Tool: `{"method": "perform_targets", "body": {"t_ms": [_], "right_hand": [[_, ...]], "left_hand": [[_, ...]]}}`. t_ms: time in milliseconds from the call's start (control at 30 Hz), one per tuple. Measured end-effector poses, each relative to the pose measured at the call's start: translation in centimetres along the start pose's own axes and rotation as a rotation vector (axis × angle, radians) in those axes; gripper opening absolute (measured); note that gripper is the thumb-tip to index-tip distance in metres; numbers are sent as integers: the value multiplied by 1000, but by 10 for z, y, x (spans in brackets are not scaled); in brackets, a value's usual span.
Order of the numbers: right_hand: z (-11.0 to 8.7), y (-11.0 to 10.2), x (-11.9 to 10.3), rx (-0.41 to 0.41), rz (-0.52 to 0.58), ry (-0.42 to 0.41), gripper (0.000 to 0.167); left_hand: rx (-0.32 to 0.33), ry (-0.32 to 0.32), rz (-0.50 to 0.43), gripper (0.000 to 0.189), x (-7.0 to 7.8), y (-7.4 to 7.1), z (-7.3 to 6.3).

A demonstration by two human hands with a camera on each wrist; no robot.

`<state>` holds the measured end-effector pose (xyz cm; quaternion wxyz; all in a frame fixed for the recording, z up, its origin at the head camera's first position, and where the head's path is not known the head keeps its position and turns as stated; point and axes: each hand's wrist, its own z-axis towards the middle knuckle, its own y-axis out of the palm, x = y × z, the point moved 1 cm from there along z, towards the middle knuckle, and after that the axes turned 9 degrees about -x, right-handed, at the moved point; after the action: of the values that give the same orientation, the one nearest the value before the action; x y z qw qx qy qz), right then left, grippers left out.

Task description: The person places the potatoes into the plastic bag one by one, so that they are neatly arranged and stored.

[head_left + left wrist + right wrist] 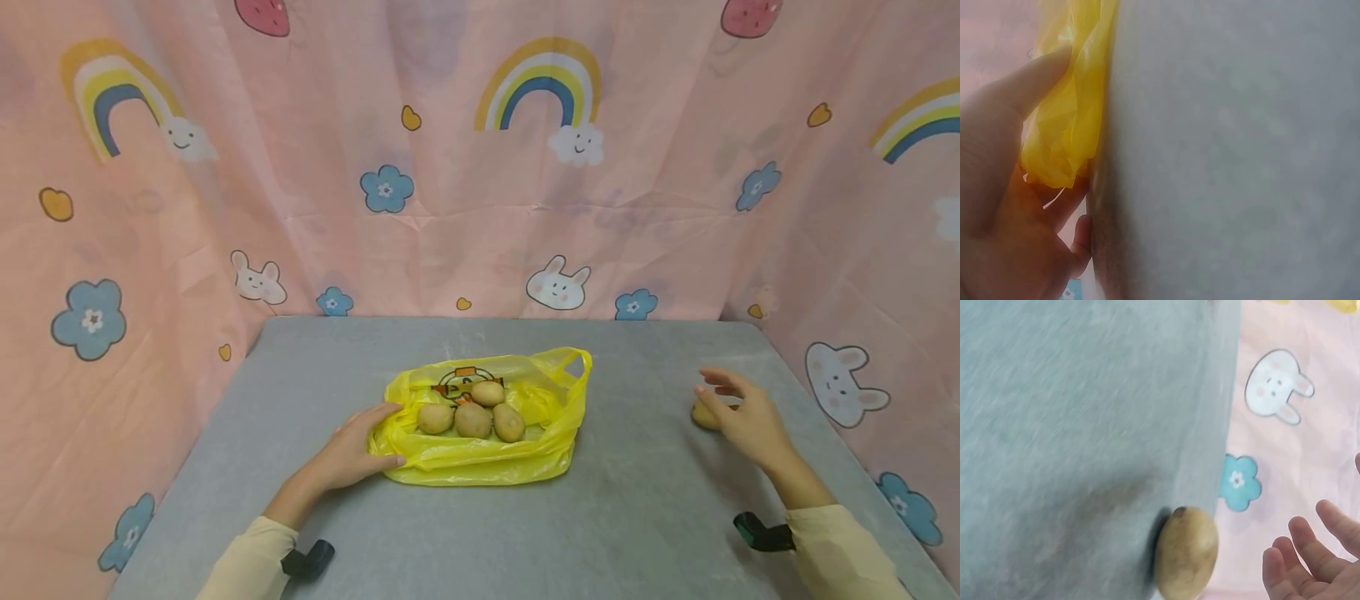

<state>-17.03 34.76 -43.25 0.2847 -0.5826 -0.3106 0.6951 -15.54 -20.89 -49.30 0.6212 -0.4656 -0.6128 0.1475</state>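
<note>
A yellow plastic bag (480, 467) lies on the grey table with its mouth spread, and several brown kiwis (473, 420) are grouped in its opening. My left hand (348, 450) holds the bag's left end, thumb on the near side and fingers at the far side. In the left wrist view the thumb (1041, 78) lies against the yellow plastic; some fingertips are hidden. At the right, my right hand (750, 421) hovers over a single kiwi (705, 415), partly covering it. The right wrist view shows that kiwi (1186, 555) apart from the spread fingers (1310, 547).
The grey table (630, 500) meets a pink printed curtain (450, 242) at the back and both sides. A dark wrist mount (309, 560) sticks out by the left sleeve, another mount (763, 532) by the right sleeve.
</note>
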Motion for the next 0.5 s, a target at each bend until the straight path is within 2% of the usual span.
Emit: {"method": "perform_targets", "body": {"t_ms": [267, 500], "right_hand": [[0, -3, 16, -2, -21, 56, 48], [-2, -4, 33, 4, -30, 65, 49]], "left_hand": [[3, -1, -4, 81, 0, 0, 1], [-5, -10, 2, 82, 1, 0, 1]]}}
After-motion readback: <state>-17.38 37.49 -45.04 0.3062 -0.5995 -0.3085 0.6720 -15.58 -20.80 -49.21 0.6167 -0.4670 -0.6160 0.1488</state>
